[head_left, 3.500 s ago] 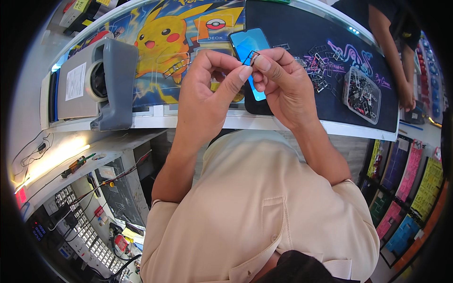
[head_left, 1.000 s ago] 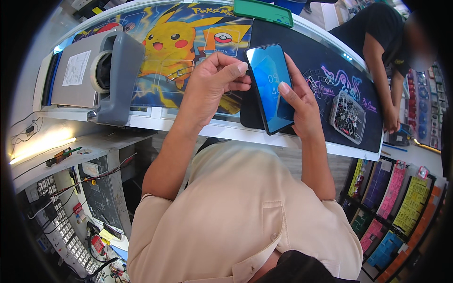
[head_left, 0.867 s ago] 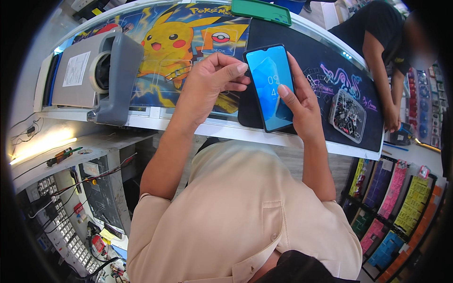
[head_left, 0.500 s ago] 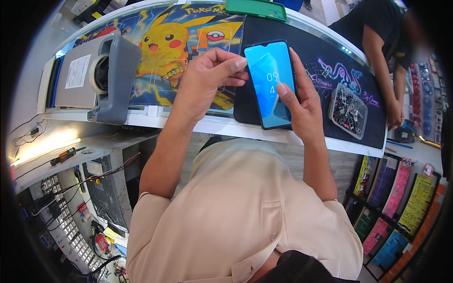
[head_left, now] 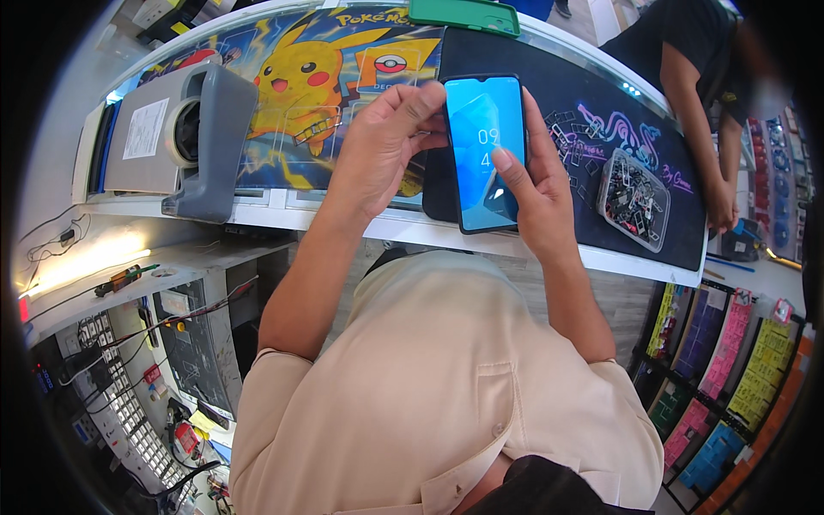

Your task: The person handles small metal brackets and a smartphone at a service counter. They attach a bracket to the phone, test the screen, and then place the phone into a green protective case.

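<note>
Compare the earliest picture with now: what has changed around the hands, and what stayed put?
The phone, earlier lying on the black mat, is now lifted and held in the right hand, which no longer pinches the small frame piece. The left hand moved to the phone's upper left edge; whether it keeps the piece is unclear. The parts box and grey dispenser stayed put.

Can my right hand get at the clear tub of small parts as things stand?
Probably not without freeing itself: the right hand holds the smartphone. Otherwise the way looks free: the clear tub sits nearby on the black mat, nothing tall between.
</note>
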The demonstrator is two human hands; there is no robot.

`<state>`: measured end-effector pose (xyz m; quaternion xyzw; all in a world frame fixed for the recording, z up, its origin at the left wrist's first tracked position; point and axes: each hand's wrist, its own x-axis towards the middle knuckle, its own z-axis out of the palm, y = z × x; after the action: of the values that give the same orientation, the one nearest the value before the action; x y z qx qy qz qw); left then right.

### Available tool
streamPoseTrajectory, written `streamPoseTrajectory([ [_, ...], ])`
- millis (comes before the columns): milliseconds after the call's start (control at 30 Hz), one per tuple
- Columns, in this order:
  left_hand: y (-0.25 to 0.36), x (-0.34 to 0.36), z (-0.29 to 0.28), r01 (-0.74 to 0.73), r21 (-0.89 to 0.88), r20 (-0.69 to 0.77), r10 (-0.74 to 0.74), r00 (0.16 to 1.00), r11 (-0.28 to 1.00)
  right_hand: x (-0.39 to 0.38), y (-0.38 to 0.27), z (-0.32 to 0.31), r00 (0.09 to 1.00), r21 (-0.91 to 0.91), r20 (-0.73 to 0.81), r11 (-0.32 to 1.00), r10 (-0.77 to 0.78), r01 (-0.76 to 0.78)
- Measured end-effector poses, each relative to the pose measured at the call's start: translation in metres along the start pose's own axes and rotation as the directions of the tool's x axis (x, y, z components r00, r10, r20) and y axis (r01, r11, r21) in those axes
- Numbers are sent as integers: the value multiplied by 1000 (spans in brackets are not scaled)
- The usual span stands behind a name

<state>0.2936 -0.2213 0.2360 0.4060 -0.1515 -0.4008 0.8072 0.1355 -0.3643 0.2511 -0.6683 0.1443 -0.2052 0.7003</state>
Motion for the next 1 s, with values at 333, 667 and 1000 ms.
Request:
streamPoseTrajectory([
  [333,-8,0,12,-52,-197,-26,47,999,979,0,-2,7,995,226,-39,971,87,-76],
  [667,-4,-6,15,-87,121,-150,104,983,989,1,3,12,995,126,-93,991,-31,43],
  [1000,1,-3,12,-6,-13,-79,5,997,1000,2,1,11,997,87,-63,995,-35,40],
])
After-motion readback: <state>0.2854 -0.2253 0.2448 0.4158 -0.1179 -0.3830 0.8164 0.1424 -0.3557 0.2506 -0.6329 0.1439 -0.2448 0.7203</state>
